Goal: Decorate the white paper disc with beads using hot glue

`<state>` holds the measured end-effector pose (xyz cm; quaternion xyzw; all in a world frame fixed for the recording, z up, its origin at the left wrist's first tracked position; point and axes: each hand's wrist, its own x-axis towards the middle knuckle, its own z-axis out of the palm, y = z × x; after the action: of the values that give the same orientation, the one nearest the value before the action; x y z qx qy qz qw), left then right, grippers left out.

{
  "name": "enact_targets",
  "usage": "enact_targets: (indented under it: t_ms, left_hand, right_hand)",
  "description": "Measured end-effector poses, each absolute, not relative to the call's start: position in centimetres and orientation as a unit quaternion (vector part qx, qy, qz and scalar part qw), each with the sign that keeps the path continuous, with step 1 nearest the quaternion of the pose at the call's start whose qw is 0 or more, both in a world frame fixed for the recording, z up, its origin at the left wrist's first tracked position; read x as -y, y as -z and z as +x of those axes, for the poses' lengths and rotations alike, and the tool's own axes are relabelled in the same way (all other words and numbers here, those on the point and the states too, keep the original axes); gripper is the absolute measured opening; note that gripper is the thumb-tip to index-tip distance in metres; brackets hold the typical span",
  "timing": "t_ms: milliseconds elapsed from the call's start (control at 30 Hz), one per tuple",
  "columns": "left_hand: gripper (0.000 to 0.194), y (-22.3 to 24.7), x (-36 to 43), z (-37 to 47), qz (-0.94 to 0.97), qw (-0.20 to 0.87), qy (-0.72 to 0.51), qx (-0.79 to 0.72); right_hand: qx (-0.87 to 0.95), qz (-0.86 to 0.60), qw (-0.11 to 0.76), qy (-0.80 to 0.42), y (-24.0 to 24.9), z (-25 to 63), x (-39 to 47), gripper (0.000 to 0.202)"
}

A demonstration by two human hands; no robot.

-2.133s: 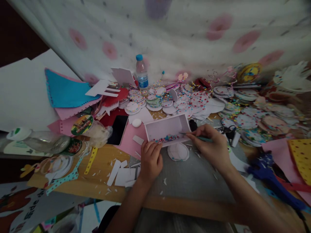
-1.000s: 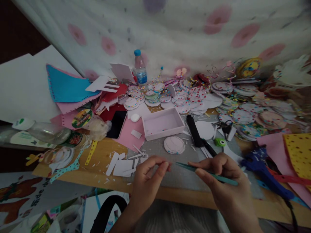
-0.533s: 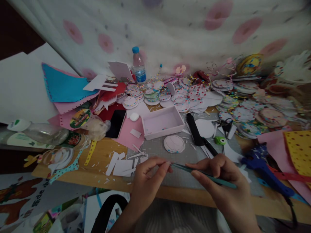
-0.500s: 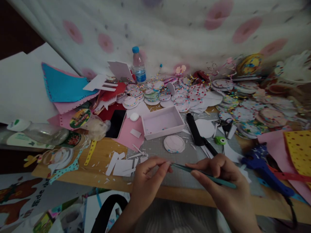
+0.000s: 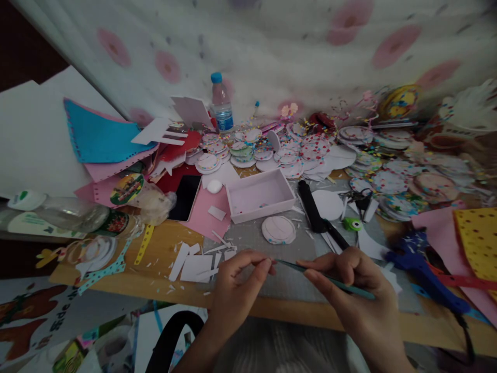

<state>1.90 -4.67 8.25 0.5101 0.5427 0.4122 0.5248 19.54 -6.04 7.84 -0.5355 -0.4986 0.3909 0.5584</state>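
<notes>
My right hand (image 5: 353, 290) grips slim teal tweezers (image 5: 330, 281), their tip pointing left at my left fingertips. My left hand (image 5: 243, 282) is closed in a pinch by that tip; whatever lies between the thumb and finger is too small to make out. Just beyond the hands, a round white paper disc (image 5: 278, 230) with a drawn line and coloured dots at its edge lies on the grey cutting mat (image 5: 248, 235). Behind it stands an open shallow white box (image 5: 260, 196) with a few tiny bits inside.
A black-handled tool (image 5: 310, 207) and a green punch (image 5: 352, 224) lie right of the box. A blue glue gun (image 5: 427, 267) is farther right. Paper scraps (image 5: 196, 267) and a phone (image 5: 186, 198) sit left. Decorated discs (image 5: 291, 155) and a water bottle (image 5: 222, 106) line the back.
The tweezers' tip has shifted very slightly to the right of my left fingertips. My two hands keep nearly the same pose, and the things on the table stay in place.
</notes>
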Motion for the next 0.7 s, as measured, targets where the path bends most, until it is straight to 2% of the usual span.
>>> enact_targets:
  t_ms: [100,200,300,367,467,567,633,700]
  left_hand:
    - [0.026,-8.1,4.9,2.4,0.5,0.552,-0.397,-0.536]
    - [0.035,-7.8,5.3,3.2,0.49,0.579,-0.383,-0.527]
    - [0.038,-7.4,5.6,3.6,0.471,0.589,-0.381,-0.535]
    - [0.039,-7.1,5.6,3.7,0.473,0.581,-0.374,-0.547]
    - [0.04,-6.7,5.4,3.4,0.487,0.555,-0.36,-0.57]
    - [0.039,-6.4,5.0,3.0,0.499,0.527,-0.363,-0.584]
    - [0.038,-6.1,4.8,2.7,0.503,0.523,-0.374,-0.578]
    - [0.036,-5.6,4.8,2.3,0.502,0.532,-0.379,-0.567]
  right_hand:
    - [0.657,-0.513,0.507,-0.221,-7.5,19.8,6.2,0.03]
    - [0.821,-0.389,0.407,-0.093,-7.0,20.0,6.2,0.015]
    - [0.858,-0.314,0.403,-0.056,-6.3,20.0,6.1,0.022]
    - [0.857,-0.322,0.395,-0.073,-6.0,20.1,6.2,0.019]
    - [0.871,-0.345,0.338,-0.095,-6.0,21.2,6.5,0.018]
    - [0.866,-0.404,0.291,-0.043,-5.9,24.6,6.7,0.02]
    - [0.801,-0.534,0.27,0.01,-5.3,28.3,6.5,0.016]
    - [0.687,-0.701,0.188,0.046,-4.1,32.6,6.4,0.033]
